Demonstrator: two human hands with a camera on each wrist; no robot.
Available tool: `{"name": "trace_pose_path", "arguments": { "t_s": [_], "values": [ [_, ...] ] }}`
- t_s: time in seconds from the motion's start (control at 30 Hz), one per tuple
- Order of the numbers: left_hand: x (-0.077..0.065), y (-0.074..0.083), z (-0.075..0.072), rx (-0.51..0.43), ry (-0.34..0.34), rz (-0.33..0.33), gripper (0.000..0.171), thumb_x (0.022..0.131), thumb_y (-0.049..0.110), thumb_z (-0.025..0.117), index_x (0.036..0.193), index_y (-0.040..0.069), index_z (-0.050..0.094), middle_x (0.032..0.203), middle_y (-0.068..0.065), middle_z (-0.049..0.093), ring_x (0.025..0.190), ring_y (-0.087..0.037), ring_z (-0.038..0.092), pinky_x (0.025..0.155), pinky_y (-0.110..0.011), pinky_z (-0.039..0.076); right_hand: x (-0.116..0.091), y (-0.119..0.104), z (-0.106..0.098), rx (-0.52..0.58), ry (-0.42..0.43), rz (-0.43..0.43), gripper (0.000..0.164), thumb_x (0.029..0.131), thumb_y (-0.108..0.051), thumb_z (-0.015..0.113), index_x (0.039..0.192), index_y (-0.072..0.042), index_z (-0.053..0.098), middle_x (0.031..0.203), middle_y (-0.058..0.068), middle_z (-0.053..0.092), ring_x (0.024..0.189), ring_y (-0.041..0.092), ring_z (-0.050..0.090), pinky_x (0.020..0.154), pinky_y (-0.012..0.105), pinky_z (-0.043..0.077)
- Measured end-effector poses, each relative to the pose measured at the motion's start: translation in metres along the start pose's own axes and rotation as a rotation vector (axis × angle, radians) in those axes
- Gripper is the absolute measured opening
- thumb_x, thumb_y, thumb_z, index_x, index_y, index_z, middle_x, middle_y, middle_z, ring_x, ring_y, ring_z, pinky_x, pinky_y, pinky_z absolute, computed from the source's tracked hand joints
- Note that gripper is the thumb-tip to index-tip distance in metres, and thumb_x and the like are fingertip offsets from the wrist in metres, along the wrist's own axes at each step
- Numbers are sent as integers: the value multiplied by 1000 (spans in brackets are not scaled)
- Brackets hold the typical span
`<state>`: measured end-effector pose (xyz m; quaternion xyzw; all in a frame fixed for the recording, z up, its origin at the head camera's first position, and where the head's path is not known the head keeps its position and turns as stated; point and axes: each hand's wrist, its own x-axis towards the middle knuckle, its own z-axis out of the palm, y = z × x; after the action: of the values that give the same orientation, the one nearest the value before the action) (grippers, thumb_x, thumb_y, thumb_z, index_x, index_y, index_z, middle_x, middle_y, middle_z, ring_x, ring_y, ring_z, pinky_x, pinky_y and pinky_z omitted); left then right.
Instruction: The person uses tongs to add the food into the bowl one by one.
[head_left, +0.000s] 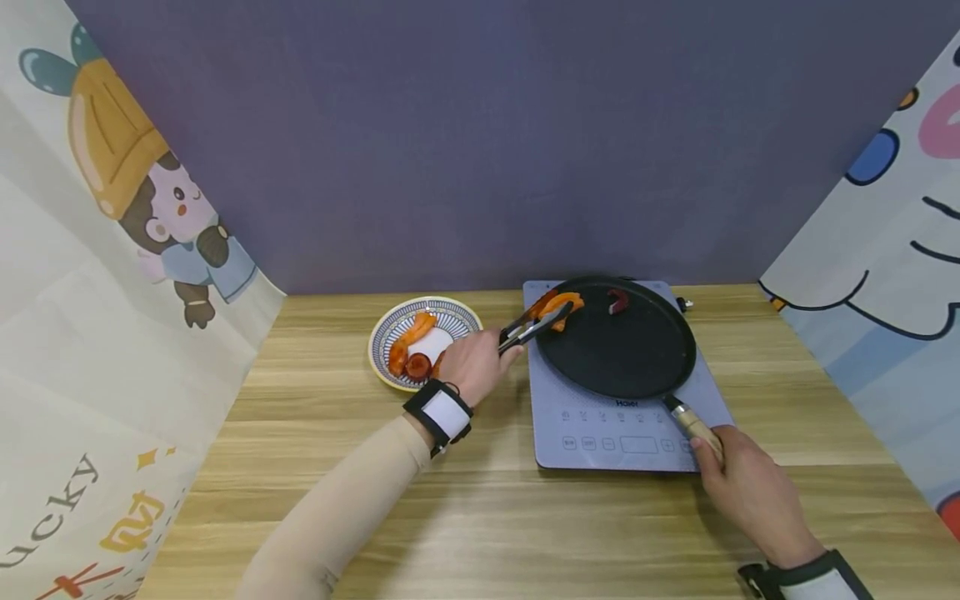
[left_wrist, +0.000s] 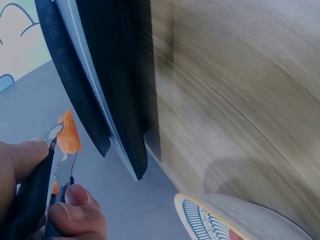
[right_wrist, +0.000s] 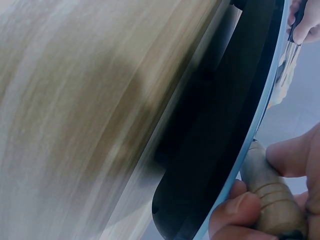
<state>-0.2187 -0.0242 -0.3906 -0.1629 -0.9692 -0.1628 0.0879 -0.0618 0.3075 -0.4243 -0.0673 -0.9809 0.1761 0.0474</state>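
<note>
at far left on the table [head_left: 337, 483], the plate [head_left: 433, 340] is holding several orange pieces [head_left: 418, 327] and a round reddish piece [head_left: 417, 367]; your left hand [head_left: 476, 364] is overlapping its right side in the head view. that hand is grasping the tongs [head_left: 534, 328], thumb on one arm, fingers curled against the other. the tips are pinching an orange chunk [head_left: 566, 302] over the left part of the pan [head_left: 622, 346]; whether it is touching the pan, i cannot tell. judged handling: light, fairly soft, likely slick; a gentle squeeze across its thick middle is seeming safest, as hard pressure could tear it or shoot it out. further right, a dark red piece [head_left: 618, 302] is lying in the pan, which is sitting on the cooker [head_left: 551, 408]. at far right, your right hand [head_left: 757, 492] is clasping the wooden handle [head_left: 697, 429], fingers wrapped round. judged handling: pan stiff, heavier toward its disc; a full grip on the wood is suiting it.
</note>
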Motion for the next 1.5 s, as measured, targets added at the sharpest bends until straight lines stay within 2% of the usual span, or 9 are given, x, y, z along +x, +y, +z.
{"name": "trace_pose_path", "arguments": {
  "t_s": [0.2,0.43,0.8,0.97,1.2,1.5],
  "values": [
    [6,4,2,20,-2,17,39,90,50,60,74,16,54,59,0,51,47,-15,48,39,-32,35,1,-1,-1,7,-19,4,35,98,-29,52,103,6,54,74,8,48,58,21,46,45,33,31],
    [13,6,8,18,4,19,37,90,49,61,75,15,56,62,-1,54,50,-17,51,41,-33,37,2,-1,-1,6,3,-11,33,98,-27,53,102,6,54,73,7,48,58,21,45,46,33,31],
    [21,13,17,24,-77,-37,41,91,54,57,80,15,57,66,-1,56,52,-17,53,44,-33,39,-2,-2,2,-3,23,11,29,96,-25,56,99,3,54,73,8,47,59,22,44,47,33,30],
    [25,15,20,19,-79,-59,41,90,55,56,82,15,58,69,-3,58,56,-18,55,46,-34,40,-1,-2,0,-5,26,2,29,96,-24,56,99,4,54,74,8,47,59,22,45,47,33,30],
    [32,19,21,28,-83,-39,42,91,55,55,78,15,57,68,-2,57,57,-18,55,47,-35,41,0,-2,0,-6,23,4,29,96,-25,56,99,4,54,73,8,47,58,21,45,46,33,30],
    [41,25,21,45,-101,-57,42,91,54,55,81,13,58,70,-4,58,59,-20,56,47,-37,42,0,-1,1,-8,30,3,28,95,-23,58,99,5,54,72,8,47,57,21,44,46,32,29]
  ]
}}
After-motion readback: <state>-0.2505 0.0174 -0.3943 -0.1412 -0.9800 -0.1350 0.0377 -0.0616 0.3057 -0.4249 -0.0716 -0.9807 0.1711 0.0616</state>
